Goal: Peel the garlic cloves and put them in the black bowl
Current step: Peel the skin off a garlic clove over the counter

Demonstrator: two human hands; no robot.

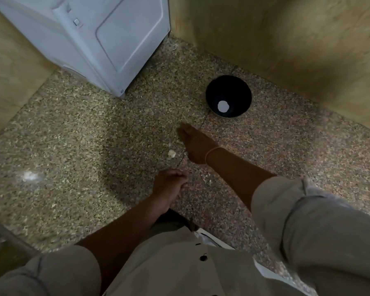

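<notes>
The right hand (193, 143) is held out over the worktop (73, 129), its fingers straight, close together and blurred. They are pointed toward the black bowl (229, 90) but kept apart from it, and a thin bracelet (213, 152) is worn at the wrist. The left hand (171, 186) is kept nearer the body with its fingers curled inward; whether anything is pinched in them cannot be told. A small pale garlic piece (171, 153) is seen lying on the speckled stone just left of the right hand, and a few flecks of peel (207, 180) are scattered beside the left hand. A round white thing (223, 106) is seen at the bowl's bottom. A white appliance (107, 43) is set at the far left.
</notes>
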